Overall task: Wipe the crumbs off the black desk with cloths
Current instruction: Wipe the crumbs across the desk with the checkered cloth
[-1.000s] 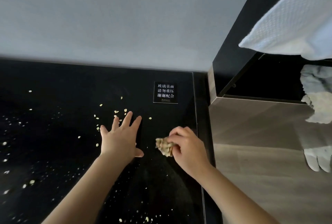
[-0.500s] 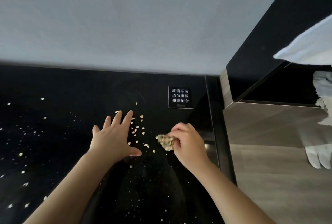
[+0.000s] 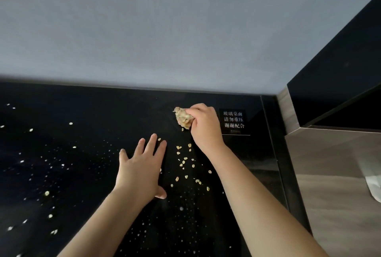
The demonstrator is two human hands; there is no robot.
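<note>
Right hand (image 3: 206,129) moved up glossy black desk (image 3: 82,112), fingers (image 3: 199,110) pinching crumpled tan cloth (image 3: 183,119), left hand (image 3: 140,171) flat, fingers spread

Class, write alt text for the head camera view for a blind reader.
The right hand grips a crumpled cloth against a black desk near a small sign, while the left hand lies flat. Pale crumbs dot the desk.

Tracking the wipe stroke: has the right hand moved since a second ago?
Yes. The right hand, gripping the cloth, went toward the wall: earlier it lay nearer than the sign, now level with its left edge.
</note>
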